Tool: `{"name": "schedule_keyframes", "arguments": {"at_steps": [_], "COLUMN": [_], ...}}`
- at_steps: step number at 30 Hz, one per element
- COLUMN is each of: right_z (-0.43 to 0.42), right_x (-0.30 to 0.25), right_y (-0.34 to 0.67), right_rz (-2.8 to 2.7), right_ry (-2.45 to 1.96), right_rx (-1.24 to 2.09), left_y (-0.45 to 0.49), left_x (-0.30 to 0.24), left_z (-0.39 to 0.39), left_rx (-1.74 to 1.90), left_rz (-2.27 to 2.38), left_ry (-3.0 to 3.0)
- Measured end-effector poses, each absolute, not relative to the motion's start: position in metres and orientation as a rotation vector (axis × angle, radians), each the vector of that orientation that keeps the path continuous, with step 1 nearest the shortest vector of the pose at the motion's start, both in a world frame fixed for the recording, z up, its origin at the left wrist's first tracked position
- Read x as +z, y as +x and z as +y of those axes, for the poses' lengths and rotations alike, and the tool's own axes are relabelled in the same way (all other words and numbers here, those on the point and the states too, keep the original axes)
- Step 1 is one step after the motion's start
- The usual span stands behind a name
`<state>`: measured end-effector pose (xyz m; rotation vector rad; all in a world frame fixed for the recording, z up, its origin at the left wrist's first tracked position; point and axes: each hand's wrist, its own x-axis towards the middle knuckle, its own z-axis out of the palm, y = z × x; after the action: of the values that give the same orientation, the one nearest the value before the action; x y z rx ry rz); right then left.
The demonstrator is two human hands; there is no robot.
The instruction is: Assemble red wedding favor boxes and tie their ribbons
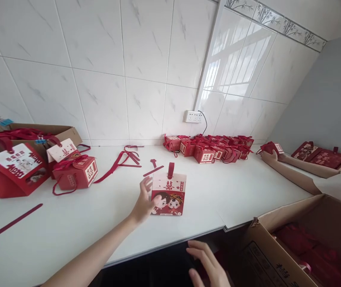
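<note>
A red and white gift box (169,199) with a cartoon couple on its front and a ribbon loop on top stands upright on the white table. At its left side is my left hand (142,201), fingers apart; the thumb overlaps the front edge, and whether it touches the box I cannot tell. My right hand (208,265) is lower down, just off the table's front edge, its visible fingers spread and nothing between them. Behind the gift box lie loose red ribbon pieces (153,171).
Several small red boxes (204,155) are clustered by the wall. More gift boxes (18,171) and a carton of ribbon (77,135) stand left. Another person's hands (269,156) hold a red box (275,148) at right. An open carton (266,243) with red items is front right.
</note>
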<state>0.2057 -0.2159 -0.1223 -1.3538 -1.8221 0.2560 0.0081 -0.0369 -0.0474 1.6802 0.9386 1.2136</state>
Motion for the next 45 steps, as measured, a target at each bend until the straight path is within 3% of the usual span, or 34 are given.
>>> {"name": "schedule_keyframes", "arguments": {"at_steps": [3, 6, 11, 14, 26, 45], "right_z": [-0.177, -0.125, -0.062, -0.053, -0.001, -0.003], "right_x": [-0.054, -0.012, 0.013, 0.019, 0.012, 0.007], "right_y": [0.209, 0.209, 0.199, 0.196, 0.193, 0.188], "right_rz": [-1.816, -1.675, -1.783, -1.848, -1.725, -1.747], "right_ry": [-1.194, -1.134, -1.121, -1.134, -0.897, -0.833], "right_rx": [0.073, -0.112, 0.302, 0.511, 0.808, 0.903], "left_y": [0.000, 0.002, 0.017, 0.020, 0.029, 0.028], "left_x": [-0.018, 0.021, 0.040, 0.024, 0.003, -0.003], "left_z": [-0.027, -0.019, -0.016, -0.018, 0.001, -0.010], "left_rx": [1.414, 1.269, 0.965, 1.063, 1.303, 1.398], "left_rz": [0.771, 0.711, 0.747, 0.824, 1.126, 1.212], "left_ry": [1.950, 2.084, 2.081, 1.923, 1.796, 1.710]}}
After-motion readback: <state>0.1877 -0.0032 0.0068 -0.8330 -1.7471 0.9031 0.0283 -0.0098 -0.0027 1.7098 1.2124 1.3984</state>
